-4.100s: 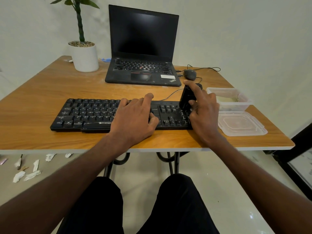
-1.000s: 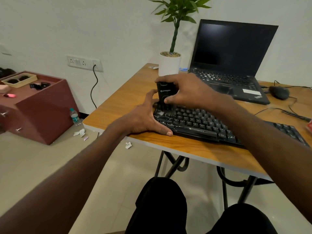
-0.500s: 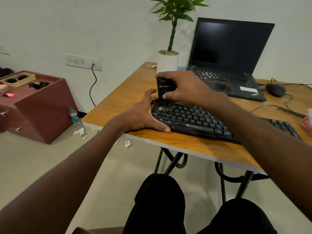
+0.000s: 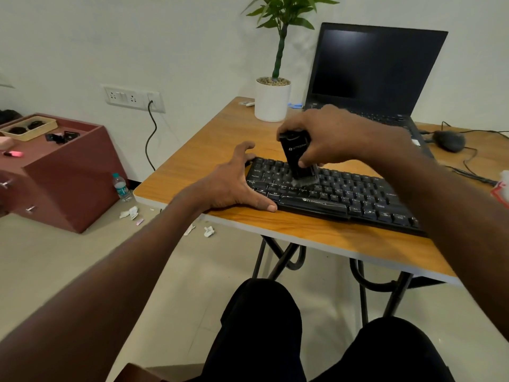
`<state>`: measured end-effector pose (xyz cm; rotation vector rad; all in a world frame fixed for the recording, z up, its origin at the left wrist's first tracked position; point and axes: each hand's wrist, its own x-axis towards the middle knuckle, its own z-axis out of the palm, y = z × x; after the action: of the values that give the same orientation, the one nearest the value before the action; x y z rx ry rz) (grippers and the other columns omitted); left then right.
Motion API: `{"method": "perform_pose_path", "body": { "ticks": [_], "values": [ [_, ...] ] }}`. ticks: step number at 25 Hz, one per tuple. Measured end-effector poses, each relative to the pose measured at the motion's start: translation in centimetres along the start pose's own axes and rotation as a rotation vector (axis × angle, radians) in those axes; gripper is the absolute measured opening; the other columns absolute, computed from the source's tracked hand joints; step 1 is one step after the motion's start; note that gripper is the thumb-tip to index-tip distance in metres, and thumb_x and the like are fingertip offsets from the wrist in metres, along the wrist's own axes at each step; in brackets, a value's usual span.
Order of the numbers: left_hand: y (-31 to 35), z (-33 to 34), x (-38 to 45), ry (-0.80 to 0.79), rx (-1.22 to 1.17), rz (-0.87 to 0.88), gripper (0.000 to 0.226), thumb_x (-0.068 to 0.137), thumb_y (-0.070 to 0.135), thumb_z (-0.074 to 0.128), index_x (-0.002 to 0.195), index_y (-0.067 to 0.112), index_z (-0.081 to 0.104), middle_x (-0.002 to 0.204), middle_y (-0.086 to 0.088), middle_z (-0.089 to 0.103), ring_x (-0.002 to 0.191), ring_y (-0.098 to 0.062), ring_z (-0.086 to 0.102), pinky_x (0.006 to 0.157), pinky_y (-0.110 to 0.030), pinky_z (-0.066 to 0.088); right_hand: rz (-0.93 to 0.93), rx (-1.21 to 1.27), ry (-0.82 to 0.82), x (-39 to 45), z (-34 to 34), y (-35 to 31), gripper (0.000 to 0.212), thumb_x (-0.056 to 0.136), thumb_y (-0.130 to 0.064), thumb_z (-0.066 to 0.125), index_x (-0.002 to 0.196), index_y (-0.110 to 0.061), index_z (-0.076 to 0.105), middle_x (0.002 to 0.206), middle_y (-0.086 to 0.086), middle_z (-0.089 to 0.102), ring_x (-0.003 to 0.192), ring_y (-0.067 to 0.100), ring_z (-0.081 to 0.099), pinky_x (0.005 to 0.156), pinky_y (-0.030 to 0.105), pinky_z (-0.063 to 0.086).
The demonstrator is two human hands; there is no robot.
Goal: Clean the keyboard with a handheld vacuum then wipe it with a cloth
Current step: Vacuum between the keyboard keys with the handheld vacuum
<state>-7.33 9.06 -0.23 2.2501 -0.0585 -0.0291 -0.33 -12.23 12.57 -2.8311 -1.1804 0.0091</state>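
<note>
A black keyboard lies along the front of the wooden table. My right hand grips a small black handheld vacuum, held upright with its brush nozzle pressed onto the keys in the keyboard's left part. My left hand spreads around the keyboard's left end, thumb along the front edge and fingers at the back corner. No cloth is visible.
Behind the keyboard stand an open black laptop, a white potted plant and a mouse with cables. A maroon cabinet, a water bottle and paper scraps are on the floor to the left.
Over four seconds the vacuum went from the keyboard's right end to its left end. In the last half second it slid a little right along the keys; my left hand stays at the left end.
</note>
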Motion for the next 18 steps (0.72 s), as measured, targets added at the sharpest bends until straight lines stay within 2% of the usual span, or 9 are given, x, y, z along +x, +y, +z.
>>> {"method": "perform_pose_path", "body": {
  "ticks": [2, 4, 6, 10, 14, 18],
  "values": [
    [0.0, 0.0, 0.1, -0.007, -0.008, 0.004, 0.152, 0.038, 0.073, 0.101, 0.157, 0.051, 0.008, 0.169, 0.006, 0.032, 0.150, -0.022, 0.040, 0.124, -0.050, 0.039, -0.022, -0.005, 0.107, -0.1, 0.2, -0.5, 0.069, 0.083, -0.019, 0.080, 0.144, -0.033, 0.052, 0.138, 0.003, 0.060, 0.127, 0.025, 0.054, 0.098, 0.040, 0.049],
    [-0.1, 0.1, 0.1, -0.004, -0.008, 0.009, 0.149, 0.040, 0.072, 0.102, 0.156, 0.053, 0.010, 0.167, 0.007, 0.036, 0.148, -0.022, 0.043, 0.123, -0.051, 0.040, -0.104, 0.176, 0.214, 0.0, 1.6, -1.9, 0.067, 0.081, -0.021, 0.081, 0.141, -0.033, 0.054, 0.137, -0.001, 0.062, 0.125, 0.021, 0.057, 0.104, 0.041, 0.049],
    [-0.2, 0.1, 0.1, 0.002, -0.011, 0.011, 0.147, 0.041, 0.071, 0.102, 0.155, 0.054, 0.011, 0.166, 0.007, 0.038, 0.147, -0.021, 0.045, 0.123, -0.050, 0.041, -0.101, 0.261, 0.254, 0.3, 2.8, -1.9, 0.069, 0.082, -0.023, 0.081, 0.144, -0.035, 0.052, 0.139, -0.001, 0.061, 0.127, 0.021, 0.057, 0.107, 0.043, 0.048],
    [-0.2, 0.0, 0.1, -0.002, -0.011, 0.012, 0.148, 0.040, 0.069, 0.102, 0.155, 0.051, 0.011, 0.168, 0.006, 0.033, 0.149, -0.020, 0.041, 0.125, -0.048, 0.038, 0.106, 0.040, 0.114, 0.5, 1.9, 0.6, 0.068, 0.088, -0.019, 0.073, 0.150, -0.030, 0.046, 0.141, 0.008, 0.058, 0.127, 0.029, 0.055, 0.103, 0.044, 0.048],
    [-0.3, 0.0, 0.2, -0.006, -0.011, 0.015, 0.147, 0.040, 0.069, 0.102, 0.155, 0.051, 0.013, 0.167, 0.008, 0.034, 0.149, -0.019, 0.041, 0.124, -0.048, 0.039, 0.079, 0.145, 0.155, -0.5, 1.8, 1.0, 0.068, 0.088, -0.018, 0.074, 0.149, -0.030, 0.046, 0.142, 0.006, 0.057, 0.129, 0.027, 0.055, 0.103, 0.042, 0.047],
    [-0.4, -0.1, 0.2, -0.005, -0.017, 0.018, 0.147, 0.039, 0.071, 0.102, 0.155, 0.050, 0.014, 0.168, 0.007, 0.033, 0.149, -0.019, 0.041, 0.124, -0.047, 0.039, 0.174, 0.022, 0.118, -0.8, 1.5, 1.6, 0.063, 0.088, -0.017, 0.073, 0.144, -0.028, 0.049, 0.135, 0.009, 0.061, 0.121, 0.030, 0.058, 0.094, 0.041, 0.049]
  ]
}}
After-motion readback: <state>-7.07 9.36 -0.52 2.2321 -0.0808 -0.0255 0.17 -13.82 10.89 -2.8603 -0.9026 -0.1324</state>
